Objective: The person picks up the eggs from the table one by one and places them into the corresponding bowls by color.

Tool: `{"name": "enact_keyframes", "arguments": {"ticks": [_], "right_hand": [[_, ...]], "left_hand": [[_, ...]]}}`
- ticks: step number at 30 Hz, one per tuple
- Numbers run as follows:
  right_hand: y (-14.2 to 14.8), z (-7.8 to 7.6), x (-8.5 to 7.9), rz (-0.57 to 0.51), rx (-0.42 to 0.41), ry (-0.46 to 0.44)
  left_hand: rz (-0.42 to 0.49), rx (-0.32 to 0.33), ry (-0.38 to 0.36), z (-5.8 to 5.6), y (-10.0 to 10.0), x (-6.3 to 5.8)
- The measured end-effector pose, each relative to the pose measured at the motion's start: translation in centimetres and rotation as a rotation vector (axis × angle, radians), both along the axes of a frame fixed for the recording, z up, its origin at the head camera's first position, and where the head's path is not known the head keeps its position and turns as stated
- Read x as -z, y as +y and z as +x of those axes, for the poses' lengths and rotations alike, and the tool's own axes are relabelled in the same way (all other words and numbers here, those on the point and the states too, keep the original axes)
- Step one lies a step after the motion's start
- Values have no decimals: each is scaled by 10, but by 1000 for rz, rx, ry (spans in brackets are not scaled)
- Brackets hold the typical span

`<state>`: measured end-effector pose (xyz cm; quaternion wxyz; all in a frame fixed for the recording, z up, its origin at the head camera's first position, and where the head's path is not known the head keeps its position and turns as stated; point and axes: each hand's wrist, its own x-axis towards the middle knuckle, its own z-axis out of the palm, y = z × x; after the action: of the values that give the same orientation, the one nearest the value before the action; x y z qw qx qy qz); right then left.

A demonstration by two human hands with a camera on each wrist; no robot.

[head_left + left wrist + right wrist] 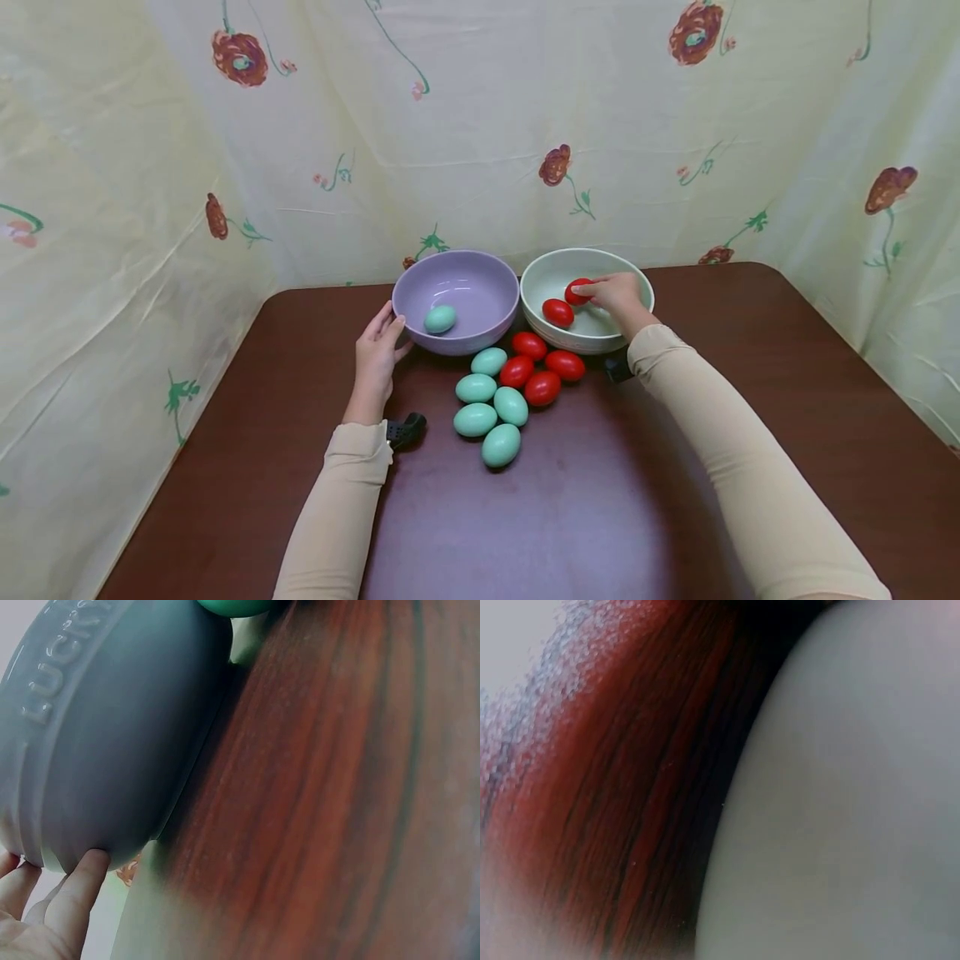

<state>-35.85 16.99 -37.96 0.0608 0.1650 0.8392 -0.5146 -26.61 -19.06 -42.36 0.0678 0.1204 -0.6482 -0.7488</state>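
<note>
My left hand (377, 354) holds the left side of a purple bowl (491, 271), with its thumb at the rim. In the left wrist view its fingers (79, 892) touch the outer wall of the bowl (127, 727), near raised letters. A single mint-green egg (440, 319) lies inside. Reaching into the white bowl (536, 279) beside it, my right hand (621, 298) pinches a red egg (577, 291) between thumb and fingers. Another red egg (558, 312) lies in that bowl. The right wrist view shows only the white bowl's outer wall (840, 795) close up.
In front of the bowls, several mint-green eggs (476, 420) lie grouped on the dark wooden table (750, 358). Several red eggs (542, 388) lie against them on the right. A flowered curtain (480, 125) hangs behind the table and along its sides.
</note>
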Motion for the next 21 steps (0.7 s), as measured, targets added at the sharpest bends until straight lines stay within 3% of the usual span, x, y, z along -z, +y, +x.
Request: {"name": "enact_keyframes", "arguments": {"ticks": [14, 21], "right_hand": [[-1, 1, 0, 47, 13, 15], [-1, -1, 1, 89, -20, 2]], "left_hand": [[1, -1, -2, -1, 0, 0], [4, -5, 14, 2, -1, 0]]}}
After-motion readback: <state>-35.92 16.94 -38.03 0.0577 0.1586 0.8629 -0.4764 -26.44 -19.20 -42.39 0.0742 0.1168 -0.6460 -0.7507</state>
